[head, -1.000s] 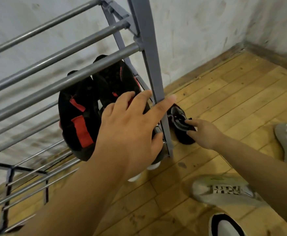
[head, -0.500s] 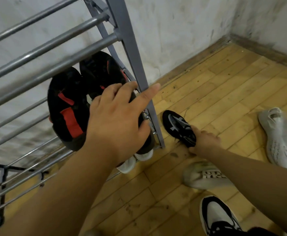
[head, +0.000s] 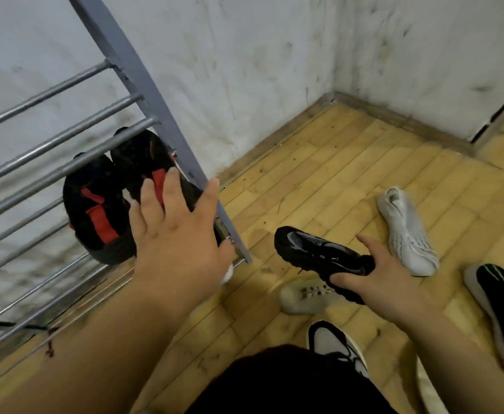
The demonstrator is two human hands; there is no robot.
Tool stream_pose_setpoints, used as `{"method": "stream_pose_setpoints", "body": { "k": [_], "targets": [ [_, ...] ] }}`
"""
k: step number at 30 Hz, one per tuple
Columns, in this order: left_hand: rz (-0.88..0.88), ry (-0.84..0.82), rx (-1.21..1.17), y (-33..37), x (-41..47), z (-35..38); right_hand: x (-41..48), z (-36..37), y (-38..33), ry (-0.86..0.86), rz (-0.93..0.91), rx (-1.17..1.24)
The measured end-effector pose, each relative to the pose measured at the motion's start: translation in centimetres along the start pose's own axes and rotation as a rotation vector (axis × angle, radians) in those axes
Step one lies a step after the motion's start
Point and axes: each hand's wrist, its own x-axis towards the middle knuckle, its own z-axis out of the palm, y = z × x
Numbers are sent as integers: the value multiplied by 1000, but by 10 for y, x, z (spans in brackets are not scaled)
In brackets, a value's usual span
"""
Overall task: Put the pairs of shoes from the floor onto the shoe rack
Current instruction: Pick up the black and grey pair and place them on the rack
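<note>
A grey metal shoe rack (head: 155, 94) leans along the left wall. A pair of black and red shoes (head: 98, 210) sits on one of its lower tiers. My left hand (head: 179, 234) hovers in front of that pair with fingers spread, its index finger by the rack's upright post. My right hand (head: 376, 273) grips the heel end of a black sneaker (head: 310, 249), held just above the wooden floor with its toe pointing left toward the rack.
On the wooden floor lie a white shoe (head: 406, 231), a pale shoe (head: 304, 294) under the black sneaker, a black shoe with a pale sole (head: 502, 303) at the right edge, and a white and black shoe (head: 337, 348) near my body. The room corner (head: 334, 94) is behind.
My right hand closed on the black sneaker beside the rack post and lifted it off the floor, drawing it right. My left hand stayed in front of the black and red pair.
</note>
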Motion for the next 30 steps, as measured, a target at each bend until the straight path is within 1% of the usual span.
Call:
{"method": "stream_pose_setpoints", "body": {
  "k": [2, 4, 7, 8, 9, 12, 13, 15, 17, 19, 21, 22, 23, 25, 26, 29, 30],
  "targets": [
    [172, -130, -48, 29, -28, -10, -23, -21, 3, 61, 13, 21],
    [323, -328, -94, 43, -42, -23, -46, -37, 5, 88, 15, 83],
    [362, -656, -46, 49, -45, -54, -74, -58, 9, 125, -26, 185],
    [370, -728, -38, 56, -47, -66, -81, -63, 9, 146, -40, 201],
    [386, -756, -56, 66, -50, -75, -88, -66, 9, 166, -51, 224],
    [467, -656, -122, 111, -52, -84, -103, -69, 6, 182, -62, 405],
    [441, -644, -186, 127, -52, -77, -106, -70, 6, 177, -65, 471],
    [316, -666, -453, 152, -55, -53, -113, -71, 4, 142, -83, 587],
    [229, -637, -707, 166, -56, -26, -123, -73, 4, 96, -125, 635],
    [196, -580, -887, 174, -54, -6, -129, -77, 11, 35, -149, 635],
    [171, -535, -1018, 177, -53, 3, -128, -83, 19, -78, -175, 581],
    [173, -521, -1029, 179, -52, 5, -126, -88, 23, -153, -178, 548],
    [182, -507, -991, 181, -51, 6, -121, -94, 30, -223, -162, 525],
    [212, -493, -840, 181, -46, 8, -105, -105, 49, -307, -92, 436],
    [224, -495, -759, 180, -42, 10, -95, -110, 62, -287, -46, 335],
    [245, -525, -538, 173, -30, 18, -63, -107, 118, -75, 157, -122],
    [253, -541, -491, 171, -28, 22, -57, -98, 137, -65, 247, -221]
  ]
}}
